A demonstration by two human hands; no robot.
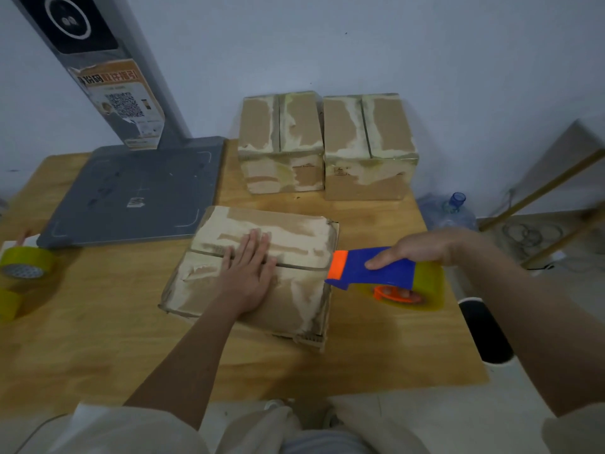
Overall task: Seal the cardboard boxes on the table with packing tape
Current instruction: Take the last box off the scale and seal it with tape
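A worn cardboard box [294, 299] lies in the middle of the wooden table, its two top flaps meeting in a seam that runs left to right. My left hand [250, 271] presses flat on the flaps across that seam, fingers straight. My right hand [422, 249] grips a blue tape dispenser [383, 268] with an orange front edge and a roll of yellowish tape. The dispenser's orange edge touches the box's right side at the seam. Two more cardboard boxes [281, 142] [368, 145] stand side by side at the back, flaps down.
A grey scale platform [137, 191] with an upright post sits at the back left. Spare tape rolls [24, 262] lie at the table's left edge. A water jug [453, 208] and a wooden frame [550, 204] stand on the floor to the right.
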